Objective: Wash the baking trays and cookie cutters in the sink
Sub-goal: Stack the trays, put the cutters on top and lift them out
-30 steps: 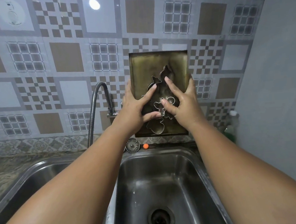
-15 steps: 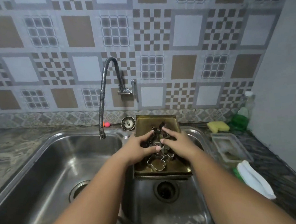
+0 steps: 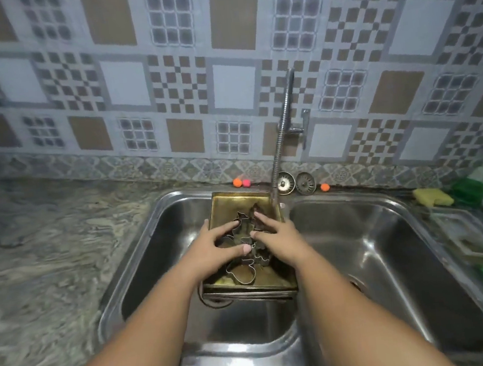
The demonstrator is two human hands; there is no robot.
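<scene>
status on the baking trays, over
Hands: left hand and right hand flat on the cookie cutters, pressing them onto the baking trays. Trays low in the left basin. The faucet spout at their far right corner, no water seen.

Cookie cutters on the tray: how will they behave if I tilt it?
Probably slide: the thin silver metal cookie cutters lie loose on the smooth brass-coloured baking tray. Likely light, being open outlines. Left hand and right hand press them down.
</scene>
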